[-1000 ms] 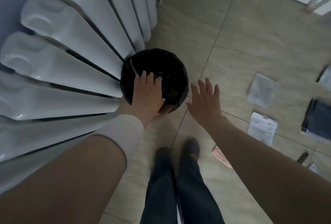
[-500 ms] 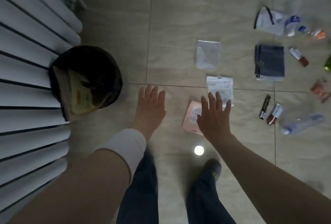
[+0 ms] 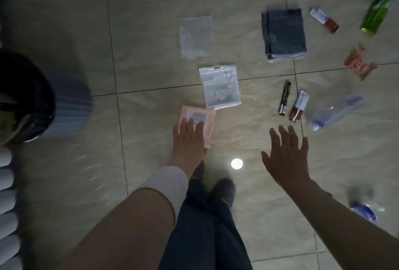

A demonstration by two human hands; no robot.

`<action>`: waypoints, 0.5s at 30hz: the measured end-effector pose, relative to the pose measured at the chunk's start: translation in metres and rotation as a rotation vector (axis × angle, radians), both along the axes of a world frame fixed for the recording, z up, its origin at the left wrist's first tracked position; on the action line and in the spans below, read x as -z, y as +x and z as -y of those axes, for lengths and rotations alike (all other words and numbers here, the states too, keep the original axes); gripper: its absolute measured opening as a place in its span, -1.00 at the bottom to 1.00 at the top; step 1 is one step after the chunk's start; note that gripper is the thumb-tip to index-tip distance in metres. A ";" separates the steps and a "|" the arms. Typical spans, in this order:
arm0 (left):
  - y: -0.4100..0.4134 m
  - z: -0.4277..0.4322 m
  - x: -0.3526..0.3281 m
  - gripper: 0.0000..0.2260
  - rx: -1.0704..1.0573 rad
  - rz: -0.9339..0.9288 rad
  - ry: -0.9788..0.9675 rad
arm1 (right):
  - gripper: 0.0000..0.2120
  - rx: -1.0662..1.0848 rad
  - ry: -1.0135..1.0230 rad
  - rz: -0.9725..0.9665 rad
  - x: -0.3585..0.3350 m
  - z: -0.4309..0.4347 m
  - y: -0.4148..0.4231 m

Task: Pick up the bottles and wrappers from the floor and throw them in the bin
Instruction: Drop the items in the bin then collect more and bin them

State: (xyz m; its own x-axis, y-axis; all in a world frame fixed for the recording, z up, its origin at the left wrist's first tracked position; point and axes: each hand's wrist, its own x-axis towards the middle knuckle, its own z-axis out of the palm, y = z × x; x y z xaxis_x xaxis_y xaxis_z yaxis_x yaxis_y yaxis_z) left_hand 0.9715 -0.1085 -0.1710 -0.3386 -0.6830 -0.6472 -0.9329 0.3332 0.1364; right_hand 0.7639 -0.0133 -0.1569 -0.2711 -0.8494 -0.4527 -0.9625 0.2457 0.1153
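A pink wrapper [image 3: 197, 121] lies flat on the tiled floor [image 3: 151, 32], just below a white packet [image 3: 220, 87]. The left hand [image 3: 190, 140] spreads empty over its lower edge. The right hand [image 3: 287, 155] hovers splayed and empty near a clear bottle [image 3: 336, 112]. The bin [image 3: 26, 97] stands far left.

Two hands show: the left hand [image 3: 190, 138] and the right hand [image 3: 285, 155]. One bin [image 3: 26, 97] stands at the left. Right of the bin lie four flat packets: pink [image 3: 198, 116], white [image 3: 220, 88], clear [image 3: 196, 36] and dark grey [image 3: 284, 34]. Farther from the bin lie five small wrappers: black [image 3: 285, 98], red-and-white [image 3: 299, 105], another red-and-white [image 3: 323, 20], green [image 3: 375, 13] and orange [image 3: 359, 63]. One clear bottle [image 3: 336, 112] shows plainly; blurred things at the edges cannot be counted.
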 end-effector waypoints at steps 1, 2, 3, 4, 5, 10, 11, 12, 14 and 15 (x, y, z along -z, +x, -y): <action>-0.005 0.006 0.019 -0.29 0.014 0.016 -0.006 | -0.32 -0.007 -0.025 0.007 0.016 0.004 -0.003; -0.009 0.014 0.042 -0.27 0.025 0.033 -0.008 | -0.32 -0.012 -0.053 0.015 0.035 0.008 -0.006; -0.012 0.024 0.069 -0.25 0.035 0.050 -0.007 | -0.32 -0.016 -0.080 0.020 0.057 0.012 -0.010; -0.016 0.034 0.097 -0.23 0.041 0.063 -0.011 | -0.31 -0.021 -0.106 0.023 0.083 0.018 -0.015; -0.020 0.045 0.125 -0.22 0.044 0.076 -0.025 | -0.31 -0.028 -0.125 0.028 0.110 0.023 -0.020; -0.024 0.073 0.250 -0.19 0.105 0.155 -0.060 | -0.29 -0.071 -0.128 0.037 0.233 0.048 -0.039; -0.023 0.074 0.265 -0.21 0.147 0.164 -0.094 | -0.29 -0.074 -0.119 0.038 0.249 0.053 -0.041; -0.022 0.074 0.276 -0.23 0.183 0.174 -0.130 | -0.28 -0.075 -0.113 0.040 0.261 0.056 -0.043; -0.020 0.074 0.285 -0.40 0.224 0.162 -0.156 | -0.28 -0.061 -0.088 0.044 0.272 0.062 -0.044; -0.019 0.071 0.285 -0.56 0.237 0.140 -0.101 | -0.28 -0.045 -0.078 0.042 0.272 0.064 -0.045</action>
State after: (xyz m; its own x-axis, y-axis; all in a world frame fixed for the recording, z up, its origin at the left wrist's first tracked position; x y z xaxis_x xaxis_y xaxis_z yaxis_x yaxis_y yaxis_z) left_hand 0.9524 -0.1798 -0.4557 -0.4091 -0.6589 -0.6312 -0.8347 0.5497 -0.0329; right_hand 0.7191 -0.0771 -0.4289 -0.2139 -0.8936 -0.3946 -0.9763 0.2086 0.0567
